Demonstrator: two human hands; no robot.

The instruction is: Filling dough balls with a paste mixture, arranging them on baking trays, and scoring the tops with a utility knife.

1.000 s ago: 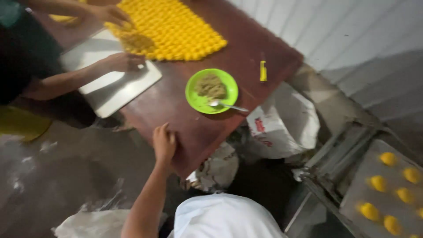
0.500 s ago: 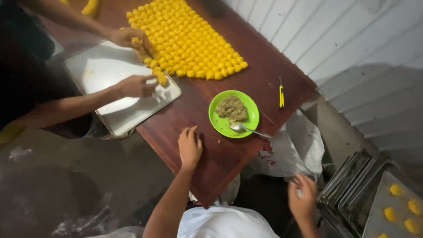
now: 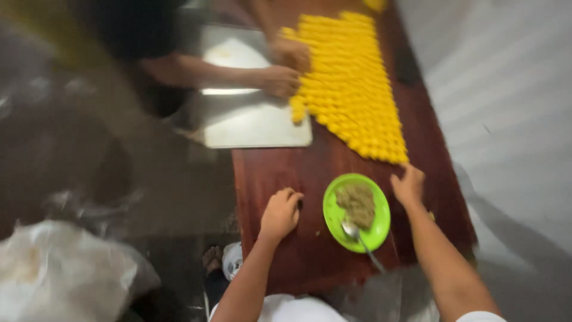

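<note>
My left hand [image 3: 280, 213] rests knuckles down on the dark red wooden table [image 3: 286, 173], fingers curled, just left of a green plate [image 3: 375, 235]. The plate holds a brownish-green filling [image 3: 356, 204] and a metal spoon [image 3: 359, 238]. My right hand [image 3: 409, 183] reaches forward right of the plate, close to the near edge of a big patch of yellow dough balls [image 3: 351, 83]; whether it touches one is blurred. Across the table another person's hands [image 3: 285, 68] work at the balls' left edge.
A metal tray [image 3: 250, 119] overhangs the table's left side by the other person. A pale sack [image 3: 59, 268] lies on the floor at lower left. A light wall runs along the right. The frame is motion-blurred.
The view has swung so the table stands upright in frame. My right hand has come up from below the table edge to the near side of the yellow balls. My left hand stays put.
</note>
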